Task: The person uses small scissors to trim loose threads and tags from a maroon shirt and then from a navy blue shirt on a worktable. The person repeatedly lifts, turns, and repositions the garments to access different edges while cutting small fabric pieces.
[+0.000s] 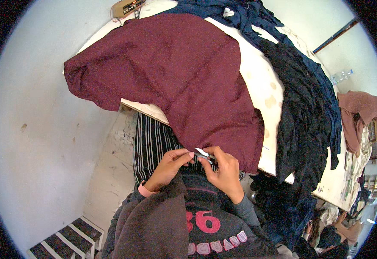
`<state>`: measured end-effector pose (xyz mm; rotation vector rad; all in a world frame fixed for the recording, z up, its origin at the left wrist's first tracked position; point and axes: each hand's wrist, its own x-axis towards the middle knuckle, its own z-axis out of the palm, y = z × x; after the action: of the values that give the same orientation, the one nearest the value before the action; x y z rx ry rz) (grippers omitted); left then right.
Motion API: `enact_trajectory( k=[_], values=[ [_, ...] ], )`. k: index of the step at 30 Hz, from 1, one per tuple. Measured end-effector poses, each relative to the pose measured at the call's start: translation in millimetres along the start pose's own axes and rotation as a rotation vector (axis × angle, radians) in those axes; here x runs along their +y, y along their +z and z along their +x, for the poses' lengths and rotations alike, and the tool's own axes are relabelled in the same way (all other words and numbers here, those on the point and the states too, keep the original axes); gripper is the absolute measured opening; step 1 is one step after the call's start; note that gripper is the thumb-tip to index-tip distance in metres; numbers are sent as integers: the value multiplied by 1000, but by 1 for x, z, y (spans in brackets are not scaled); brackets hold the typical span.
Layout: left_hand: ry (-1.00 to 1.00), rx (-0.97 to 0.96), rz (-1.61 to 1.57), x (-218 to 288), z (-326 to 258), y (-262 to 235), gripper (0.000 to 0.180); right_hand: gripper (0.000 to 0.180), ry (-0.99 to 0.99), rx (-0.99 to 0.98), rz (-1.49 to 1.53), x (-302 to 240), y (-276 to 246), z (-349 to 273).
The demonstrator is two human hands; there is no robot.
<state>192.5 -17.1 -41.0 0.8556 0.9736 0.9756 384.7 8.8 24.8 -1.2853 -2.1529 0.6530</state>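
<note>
Dark grey knit of the wearer's top [233, 213] fills the lower centre of the frame, with a brown scarf [156, 222] hanging across it at lower left of centre. Just above, the left hand [171, 166] is closed in a pinch of thumb and fingers, and the right hand [223, 168] pinches likewise; both meet on a small white and dark item [202, 153] at the centre of the frame, below the middle. Its exact kind, and whether it is one piece or two, cannot be determined. Black-and-white striped fabric [154, 146] lies beneath and left of the hands. Beyond them, burgundy cloth [201, 73] covers much of the table [261, 82], overhanging its near edge; whether the fingers touch it cannot be told. Black garments [300, 95] are heaped at right, navy fabric [205, 6] at top centre, a clear bottle [342, 76] at upper right. Risks, in this inspector's judgement: the item, being small and held by fingertips alone, could slip and be lost among the dark folds below; the burgundy cloth's overhanging weight could drag it off the table; a catch on the loose scarf could disturb the grip.
</note>
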Motion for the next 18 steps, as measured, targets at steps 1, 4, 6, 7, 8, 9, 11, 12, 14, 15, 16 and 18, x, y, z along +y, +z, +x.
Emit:
enact_trajectory(
  k=[1,4,6,7,8,9,11,12,14,15,16,18],
  values=[
    [-4,-8,-31,-1,-2,1,27,22,-27,10,-7,1,2,0],
    [1,-17,-4,1,-5,2,28,20,-55,23,-5,4,6,-3],
    [-1,-20,-12,-4,-5,0,28,19,-10,8,25,6,8,-6],
    [-1,-27,-15,-4,-5,1,28,19,10,8,51,6,7,-6],
    [-7,-23,-19,-4,-5,2,28,18,29,8,78,6,6,-6],
    [-13,-19,-23,-3,-6,3,28,18,48,9,105,6,6,-6],
    [-15,-14,-7,0,-4,4,28,18,60,14,119,8,8,-5],
    [-18,-12,9,-2,-4,3,28,18,65,17,126,8,8,-4],
    [-14,-14,23,-2,-1,2,28,17,89,2,72,3,5,-2],
    [-9,-19,21,-1,1,2,28,16,100,-6,45,2,3,0],
    [-15,-24,14,-3,0,3,28,17,87,13,63,5,6,-1],
    [-12,-18,-7,-2,3,5,29,17,61,52,98,14,11,-5]
  ],
)
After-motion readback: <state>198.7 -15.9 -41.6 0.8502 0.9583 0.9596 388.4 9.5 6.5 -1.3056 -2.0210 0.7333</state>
